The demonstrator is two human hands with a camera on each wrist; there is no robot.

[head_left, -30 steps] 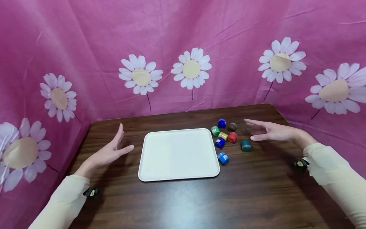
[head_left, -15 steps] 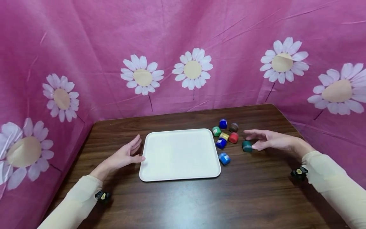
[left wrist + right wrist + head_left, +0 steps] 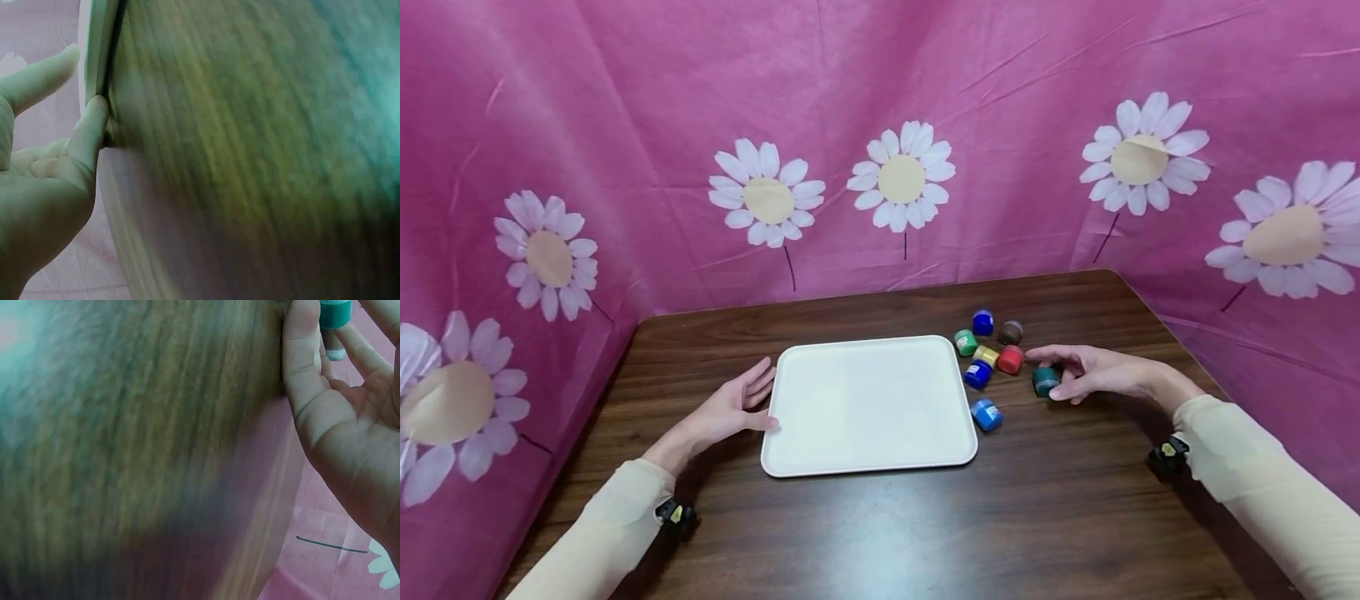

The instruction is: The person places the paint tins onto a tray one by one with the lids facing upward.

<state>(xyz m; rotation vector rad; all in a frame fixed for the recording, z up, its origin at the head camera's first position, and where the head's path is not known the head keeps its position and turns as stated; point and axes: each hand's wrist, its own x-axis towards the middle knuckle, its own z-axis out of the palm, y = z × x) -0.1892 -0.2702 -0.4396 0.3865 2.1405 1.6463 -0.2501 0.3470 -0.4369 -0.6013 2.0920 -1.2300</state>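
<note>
A white rectangular tray (image 3: 871, 408) lies on the table in the head view. At its left edge is my left hand (image 3: 724, 412), thumb over the rim and the other fingers extended beside the edge. In the left wrist view a fingertip touches the outer side of the tray's rim (image 3: 99, 50), while the thumb is near its top. My right hand (image 3: 1093, 372) reaches around a dark green paint jar (image 3: 1044, 382), its thumb at the near side and a finger stretched past the far side. The right wrist view shows the green jar (image 3: 335, 314) between the fingers, partly cut off.
Right of the tray lie several paint jars: light blue (image 3: 987, 414), dark blue (image 3: 977, 374), yellow (image 3: 986, 357), red (image 3: 1011, 360), green (image 3: 965, 342), brown (image 3: 1011, 332) and another blue one (image 3: 982, 322). A pink flowered curtain (image 3: 850, 75) hangs behind the brown table (image 3: 880, 533).
My left hand has moved right, from beside the tray to its left edge. My right hand has come down around the dark green jar. Tray and jars have not visibly moved.
</note>
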